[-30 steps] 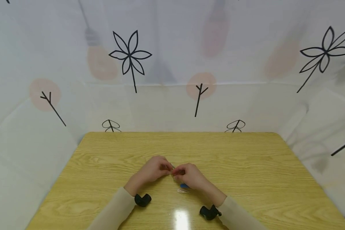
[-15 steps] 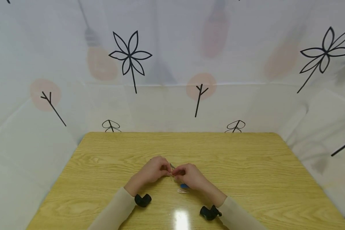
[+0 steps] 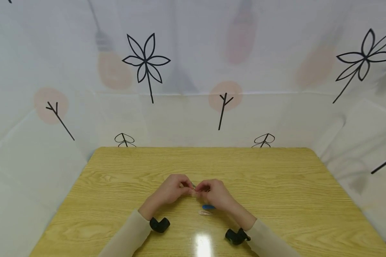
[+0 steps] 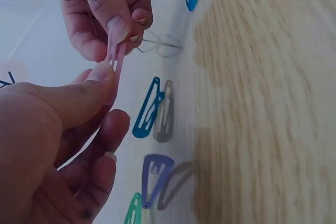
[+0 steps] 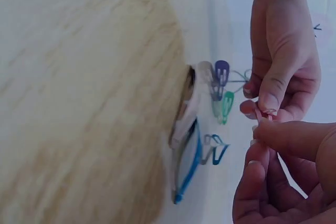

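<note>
Fingertips of the left hand [image 3: 173,188] and right hand [image 3: 216,194] pinched one pink snap hair clip [image 4: 121,59]. The step appeared to be two-handed working of that clip; the next move likely called for steady thumbs. Five others counted: one teal clip [image 4: 146,107], one purple clip [image 5: 222,65], one green clip [image 5: 228,99] near it; one blue clip [image 3: 208,207], one pale clip [image 3: 204,212] on its near side.

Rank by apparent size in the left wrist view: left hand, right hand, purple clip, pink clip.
1. Left hand
2. Right hand
Purple clip and pink clip: unsure, since fingers cover part of the pink one.
</note>
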{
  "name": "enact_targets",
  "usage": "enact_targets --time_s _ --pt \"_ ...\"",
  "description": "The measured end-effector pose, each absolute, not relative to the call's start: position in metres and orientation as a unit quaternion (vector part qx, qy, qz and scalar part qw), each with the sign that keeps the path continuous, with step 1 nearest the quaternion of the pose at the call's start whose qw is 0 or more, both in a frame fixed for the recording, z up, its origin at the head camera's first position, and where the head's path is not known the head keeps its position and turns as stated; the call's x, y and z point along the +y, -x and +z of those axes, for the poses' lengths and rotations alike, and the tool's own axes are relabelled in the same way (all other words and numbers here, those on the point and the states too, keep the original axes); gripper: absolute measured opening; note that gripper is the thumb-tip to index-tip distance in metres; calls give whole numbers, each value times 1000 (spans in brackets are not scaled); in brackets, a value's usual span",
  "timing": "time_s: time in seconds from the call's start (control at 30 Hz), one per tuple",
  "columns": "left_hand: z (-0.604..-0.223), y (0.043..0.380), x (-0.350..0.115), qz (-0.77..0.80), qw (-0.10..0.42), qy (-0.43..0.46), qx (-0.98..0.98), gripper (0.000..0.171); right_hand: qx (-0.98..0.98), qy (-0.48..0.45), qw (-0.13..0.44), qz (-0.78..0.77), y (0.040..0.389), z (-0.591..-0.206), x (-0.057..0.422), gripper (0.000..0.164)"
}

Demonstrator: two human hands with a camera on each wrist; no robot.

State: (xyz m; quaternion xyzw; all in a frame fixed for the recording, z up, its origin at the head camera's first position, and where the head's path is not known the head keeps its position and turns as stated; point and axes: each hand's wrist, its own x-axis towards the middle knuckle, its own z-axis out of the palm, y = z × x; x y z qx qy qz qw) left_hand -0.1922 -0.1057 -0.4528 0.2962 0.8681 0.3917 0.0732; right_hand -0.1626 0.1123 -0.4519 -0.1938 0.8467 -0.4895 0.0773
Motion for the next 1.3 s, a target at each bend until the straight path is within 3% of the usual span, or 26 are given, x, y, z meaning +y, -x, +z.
enact_targets --time_s 0.47,0.77,0.97,1.3 --pt "-440 177 -98 476 31 -306 824 8 831 197 60 -516 153 -434 126 5" --pt "-440 169 -96 495 -2 -339 800 4 788 171 104 -582 145 -427 133 9" --pt "-439 167 -94 477 -42 -366 798 7 736 134 153 -646 143 -428 136 22" --pt "-436 163 -91 442 -66 -353 822 16 717 140 148 -666 141 -432 139 42"
